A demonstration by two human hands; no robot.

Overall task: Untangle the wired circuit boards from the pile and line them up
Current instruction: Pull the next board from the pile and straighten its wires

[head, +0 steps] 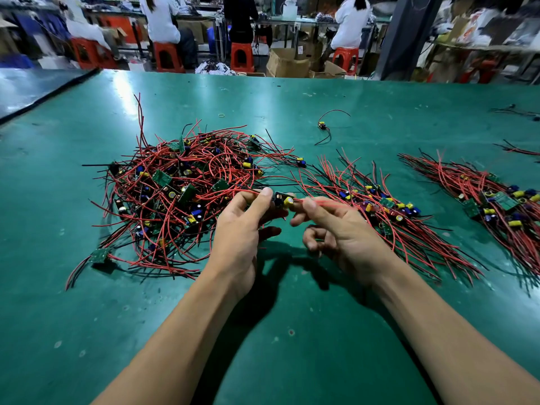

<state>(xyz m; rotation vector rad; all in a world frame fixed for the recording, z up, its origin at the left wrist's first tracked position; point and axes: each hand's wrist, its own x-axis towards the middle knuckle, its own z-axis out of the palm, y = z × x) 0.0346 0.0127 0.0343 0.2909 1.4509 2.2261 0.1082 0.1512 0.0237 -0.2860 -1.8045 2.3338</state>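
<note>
Green work table [292,331], surface scuffed and spotted, glare along the far half. Small yellowish rubber band [221,115] lying loose near the far edge. Second table [32,86] butts in at far left. Beyond: three seated people with backs turned, two in white tops [160,19] [350,21], one in dark [240,16], on red plastic stools [166,57]. Open cardboard box [287,64] on the floor. Dark pillar [400,36] at right; cluttered shelving [482,48] beside it, blurred.

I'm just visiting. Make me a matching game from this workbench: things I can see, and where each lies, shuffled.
Things:
1 tangled pile
2 held board
3 lone board
4 lined-up row

Places:
A alone, farther back
B between left hand and right hand
C left of both hands
D right of both hands

Pairs: 1-C, 2-B, 3-A, 4-D
</note>
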